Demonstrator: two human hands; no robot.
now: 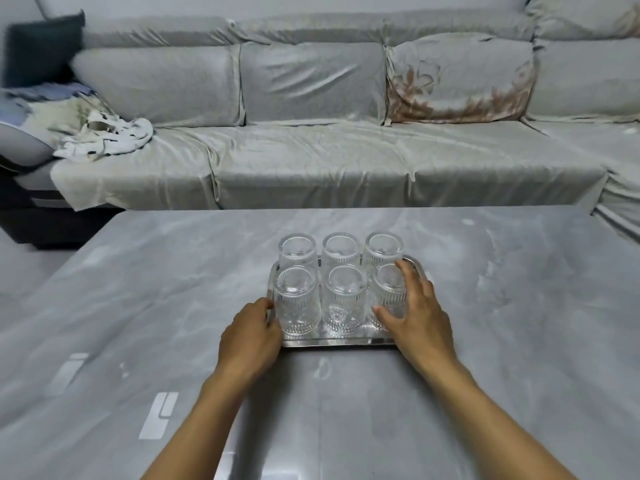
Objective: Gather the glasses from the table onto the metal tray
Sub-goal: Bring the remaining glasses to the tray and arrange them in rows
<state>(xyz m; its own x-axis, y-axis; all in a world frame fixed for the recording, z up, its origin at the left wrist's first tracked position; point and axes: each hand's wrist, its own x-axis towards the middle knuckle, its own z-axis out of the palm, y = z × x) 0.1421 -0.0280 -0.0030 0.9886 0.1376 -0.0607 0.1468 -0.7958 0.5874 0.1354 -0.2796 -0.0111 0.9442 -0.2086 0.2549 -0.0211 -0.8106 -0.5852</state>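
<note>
Writing: none can be read; the near middle glass (343,299) carries an embossed round emblem, too faint to make out.
Left arm: bare forearm rising from 6 o'clock toward the tray's left end.
Left hand (250,336): curled at the near left corner of the metal tray (332,341), thumb by the left rim, fingers bent over the edge; grasping the rim or only resting there, cannot tell.
Right arm: bare forearm coming in from 5 o'clock.
Right hand (415,315): spread wide, thumb and fingers wrapped around the near right glass (389,292), which stands on the tray.
Glasses: six clear ribbed tumblers, upside down, two rows of three, close together on the tray.
Tray: on the grey marbled bench (519,323), centre, slightly toward 12 o'clock from the person.
Beyond: grey covered sofa (311,150) at 12 o'clock; crumpled cloth (104,133) on it at 10 o'clock.
</note>
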